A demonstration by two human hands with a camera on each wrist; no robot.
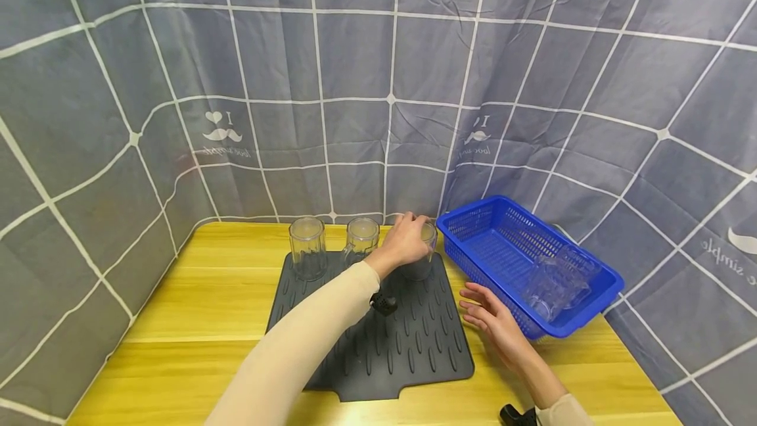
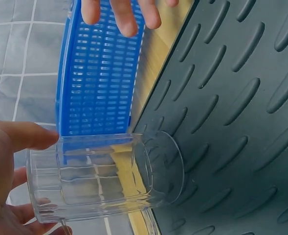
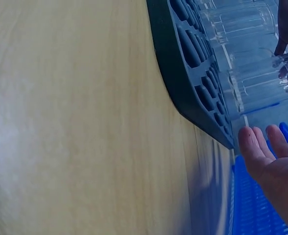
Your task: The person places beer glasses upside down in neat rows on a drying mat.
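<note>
My left hand (image 1: pixel 405 242) grips the far end of a clear glass mug (image 1: pixel 420 267) at the right back corner of the black ridged mat (image 1: pixel 408 347). In the left wrist view, the thumb and fingers lie around one end of this mug (image 2: pixel 104 176), and its other end is at the mat. Two more clear glass mugs, a middle one (image 1: pixel 362 236) and a left one (image 1: pixel 307 248), stand in a row along the mat's back edge. My right hand (image 1: pixel 493 321) holds nothing, fingers loosely bent, between the mat and the blue basket (image 1: pixel 473 268).
Several clear glass items (image 1: pixel 556 284) lie in the near right end of the blue basket; their shapes overlap. The yellow wooden table (image 1: pixel 230 281) carries the mat and basket. A grey curtain with white lines (image 1: pixel 355 130) hangs behind and along both sides.
</note>
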